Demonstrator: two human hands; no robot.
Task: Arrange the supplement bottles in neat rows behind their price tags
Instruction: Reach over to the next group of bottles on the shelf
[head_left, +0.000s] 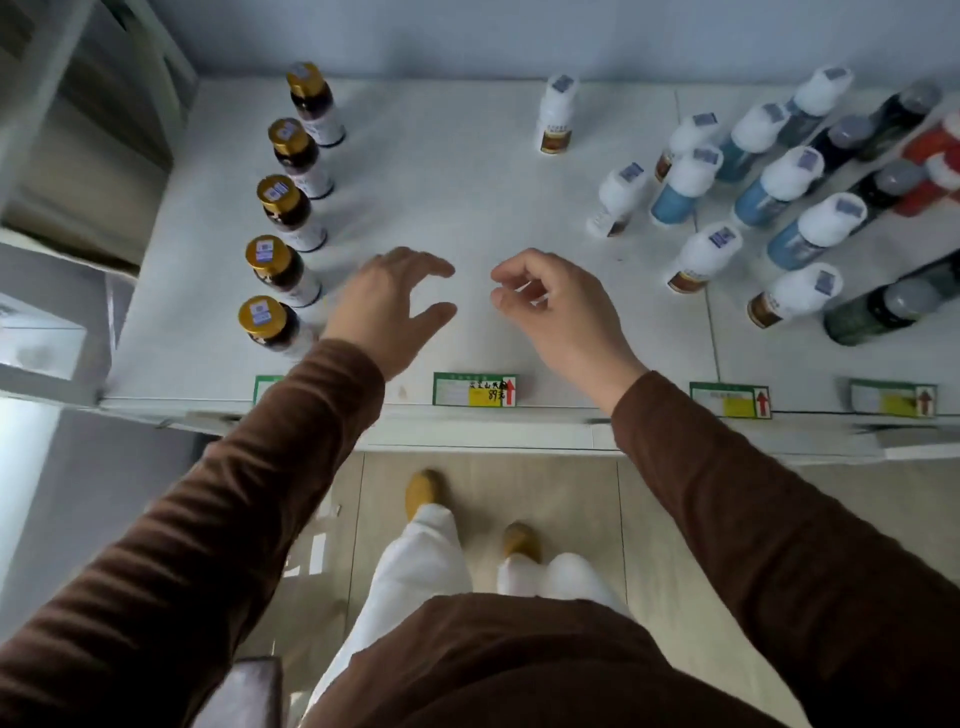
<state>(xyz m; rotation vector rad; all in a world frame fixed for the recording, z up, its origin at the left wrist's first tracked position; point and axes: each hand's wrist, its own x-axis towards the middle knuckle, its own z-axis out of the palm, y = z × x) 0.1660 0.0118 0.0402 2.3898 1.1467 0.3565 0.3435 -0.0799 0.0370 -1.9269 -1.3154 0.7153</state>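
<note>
While both hands hover empty over the bare middle of a white shelf (467, 171), a person in brown sleeves stands before supplement bottles only partly in order. The left hand (387, 304) is spread, fingers relaxed and holding nothing; the right hand (553, 306) has fingers loosely curled, also holding nothing. Five gold-capped bottles (283, 200) already stand upright in a single file down the left side, running from the front edge toward the back wall, just beside the left hand. The unsorted stock lies to the right: white-capped bottles with brown labels (698, 257) are scattered loosely, one alone near the back wall (557, 111), others mixed among blue-labelled bottles (683, 184), with dark bottles beyond them at the far right. A price tag (475, 389) with a red arrow sits on the front lip directly between the two wrists, and the strip of shelf behind it is vacant. Judging by this layout, the next row would form along that front-to-back line, and the right hand, plainly nearer the loose white-capped bottles, seems better placed to fetch them, reaching right and away from the body.
</note>
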